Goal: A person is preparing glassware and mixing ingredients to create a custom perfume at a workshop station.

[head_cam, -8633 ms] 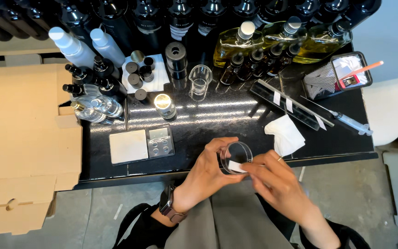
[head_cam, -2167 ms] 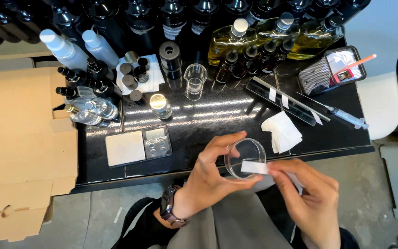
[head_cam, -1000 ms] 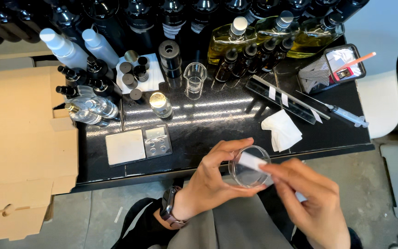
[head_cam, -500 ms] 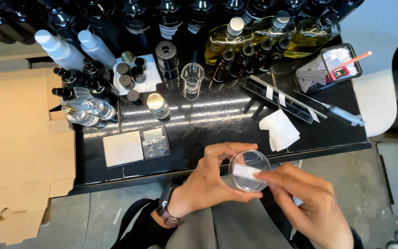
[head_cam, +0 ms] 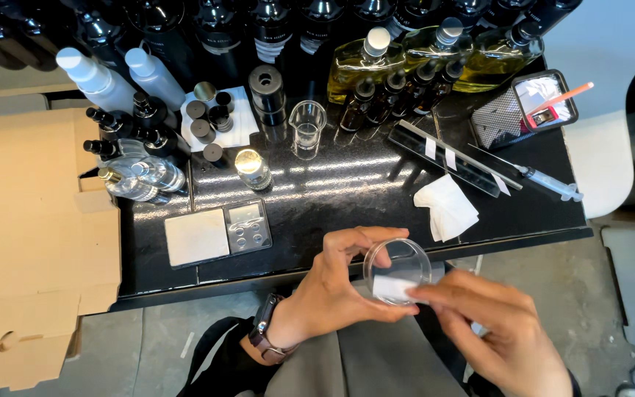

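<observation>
**Head view: both hands working a clear round dish at the near edge of a crowded black surface**

Head camera is looking straight down on a glossy black surface (head_cam: 347, 191) that is standing on a grey concrete floor (head_cam: 626, 294). Flattened brown cardboard (head_cam: 31, 242) is lying along its left side. Dark bottles are lining the far edge, with bottles of yellow liquid (head_cam: 406, 59) among them and two white spray bottles (head_cam: 123, 77) at the far left. A clear beaker (head_cam: 307, 126) is standing mid-surface, a small pocket scale (head_cam: 218, 233) is sitting nearer the front left, a folded white tissue (head_cam: 446, 206) is lying to the right, and a syringe (head_cam: 545, 180) is resting near the right edge beside a small black tray (head_cam: 527, 110).

Just off the front edge, over the person's lap, the left hand (head_cam: 332, 283) is holding a clear round dish (head_cam: 398, 266); its grip is curling around the rim, thumb on the near side and fingers over the far side, with a watch (head_cam: 262, 338) showing on that wrist. The right hand (head_cam: 497, 327) is coming in from the lower right, its fingertips pinching narrowly on a small white paper piece (head_cam: 389, 287) that is lying against the dish's lower part. The dish is sitting between the two hands, touching both.
</observation>
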